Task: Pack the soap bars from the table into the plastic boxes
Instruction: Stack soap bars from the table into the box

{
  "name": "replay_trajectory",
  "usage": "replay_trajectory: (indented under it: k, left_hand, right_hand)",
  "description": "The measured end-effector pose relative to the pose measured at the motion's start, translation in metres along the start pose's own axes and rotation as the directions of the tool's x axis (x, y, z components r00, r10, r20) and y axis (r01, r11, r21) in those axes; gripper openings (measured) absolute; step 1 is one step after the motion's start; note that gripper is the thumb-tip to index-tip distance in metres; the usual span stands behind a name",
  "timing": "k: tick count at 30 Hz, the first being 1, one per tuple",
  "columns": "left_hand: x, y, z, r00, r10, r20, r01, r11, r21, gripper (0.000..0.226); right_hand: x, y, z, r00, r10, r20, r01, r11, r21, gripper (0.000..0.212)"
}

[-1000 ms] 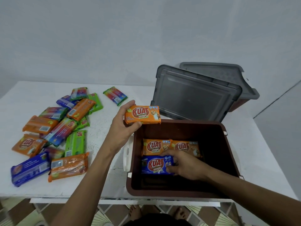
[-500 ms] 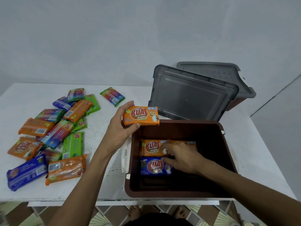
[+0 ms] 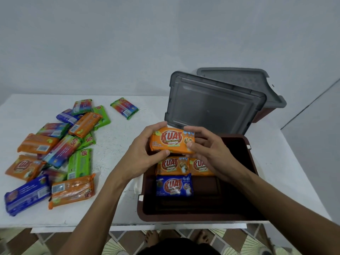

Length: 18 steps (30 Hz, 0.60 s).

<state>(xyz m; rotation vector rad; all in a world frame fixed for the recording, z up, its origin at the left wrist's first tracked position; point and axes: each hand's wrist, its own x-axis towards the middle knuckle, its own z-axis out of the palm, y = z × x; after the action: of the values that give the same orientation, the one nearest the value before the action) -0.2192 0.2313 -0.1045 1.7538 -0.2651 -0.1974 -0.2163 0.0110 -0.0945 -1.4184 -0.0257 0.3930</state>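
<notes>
An orange soap bar (image 3: 172, 141) hangs over the far left corner of the open brown plastic box (image 3: 252, 162). My left hand (image 3: 141, 153) grips its left end and my right hand (image 3: 207, 148) grips its right end. Inside the box lie two orange bars (image 3: 173, 165) side by side and a blue bar (image 3: 173, 185) in front of them; the right orange bar is partly hidden by my right hand. Several loose soap bars (image 3: 60, 150) in orange, green, blue and rainbow wrappers lie in a heap on the left of the white table (image 3: 117, 137).
A grey lid (image 3: 211, 105) leans upright behind the open box. A second brown box with its grey lid on (image 3: 257, 83) stands at the back right. One rainbow bar (image 3: 124, 108) lies alone at the table's back. The table's front edge runs just before the box.
My right hand has come up out of the box, leaving the blue bar there, and taken hold of the right end of the orange bar. My left hand moved that bar slightly right.
</notes>
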Motion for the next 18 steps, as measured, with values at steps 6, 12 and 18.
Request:
replay_trajectory:
  k: [6,12,18]
  left_hand:
    - [0.0,-0.008,-0.003,0.987,0.157,-0.037,-0.133,0.92,0.368,0.051]
    - [-0.002,-0.03,0.005,0.943,0.297,-0.152,-0.152,0.787,0.599,0.033]
    - [-0.005,-0.035,0.008,0.929,0.321,-0.184,-0.105,0.705,0.702,0.029]
  right_hand:
    - [-0.024,-0.006,-0.029,1.0,0.022,0.009,-0.02,0.985,-0.169,0.04]
    - [-0.053,-0.008,-0.051,0.998,0.069,0.002,-0.057,0.838,-0.543,0.039]
    - [-0.059,0.017,-0.063,0.973,0.22,-0.064,-0.196,0.654,-0.731,0.04]
